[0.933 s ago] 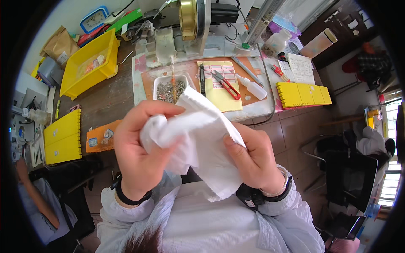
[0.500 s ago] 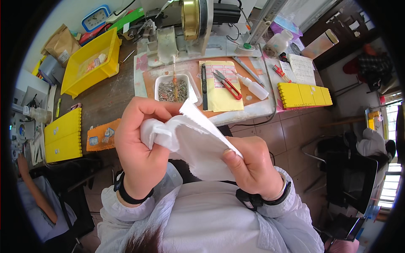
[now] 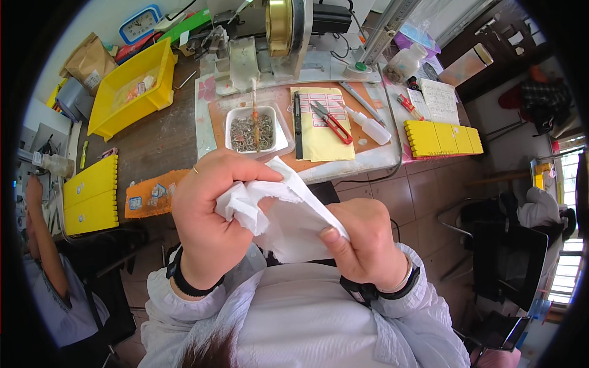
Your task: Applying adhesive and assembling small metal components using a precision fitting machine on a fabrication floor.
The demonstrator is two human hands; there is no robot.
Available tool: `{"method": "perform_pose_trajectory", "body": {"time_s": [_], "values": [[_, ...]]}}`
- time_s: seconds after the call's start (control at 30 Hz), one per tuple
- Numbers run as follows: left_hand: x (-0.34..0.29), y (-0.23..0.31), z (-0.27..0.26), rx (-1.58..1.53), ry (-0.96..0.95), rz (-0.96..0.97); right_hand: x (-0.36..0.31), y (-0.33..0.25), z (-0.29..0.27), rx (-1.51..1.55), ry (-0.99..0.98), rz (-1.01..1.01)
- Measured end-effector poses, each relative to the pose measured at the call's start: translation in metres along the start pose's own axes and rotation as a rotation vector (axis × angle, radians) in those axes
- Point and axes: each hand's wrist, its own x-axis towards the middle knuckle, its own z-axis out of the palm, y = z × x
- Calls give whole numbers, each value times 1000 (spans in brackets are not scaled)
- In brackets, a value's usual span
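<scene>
Between the left hand (image 3: 211, 211) and the right hand (image 3: 365, 236), up in the air before the white shirt (image 3: 307, 313), a white tissue (image 3: 297, 224) is stretched out, clear of the bench (image 3: 144, 138). On the left of the grip it is bunched, gathered in bent fingers; what the thumb does under the folds I can't tell from where I stand. On the right the thumb presses down on the edge, pinching it against curled fingers.

Just beyond the left hand sits a white dish (image 3: 245, 110) of metal bits (image 3: 242, 132); beyond the tissue, the snips (image 3: 335, 126) lie on a yellow envelope (image 3: 320, 147), with a bottle (image 3: 373, 130) further right. An orange cloth (image 3: 140, 197) lies left of the grip. Neither hand touches any of these.

I'd judge the step in hand to be working the tissue between the fingers; wiping or folding, I couldn't say. Shifting it would call for one pinch to ease while the other holds, gently, since so thin a sheet could tear.
</scene>
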Motion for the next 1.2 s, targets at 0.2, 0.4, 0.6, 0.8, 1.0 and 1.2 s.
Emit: {"method": "perform_pose_trajectory", "body": {"time_s": [0.2, 0.4, 0.6, 0.8, 1.0, 1.2], "values": [[-9, 8, 8, -26, 65, -49, 13, -6, 9, 2, 174, 126], [-9, 11, 10, -13, 35, 12, 10, 0, 8, -26, 233, 59], [-4, 13, 14, -54, 19, 64, 9, -2, 13, 19, 160, 66], [-11, 8, 9, -116, 72, -59, 7, -4, 9, 29, 178, 67], [-17, 2, 16, -76, 279, -58, 5, -5, 7, 97, 138, 115], [-17, -3, 10, 130, 271, 36, 5, 0, 14, 144, 148, 117]]}}
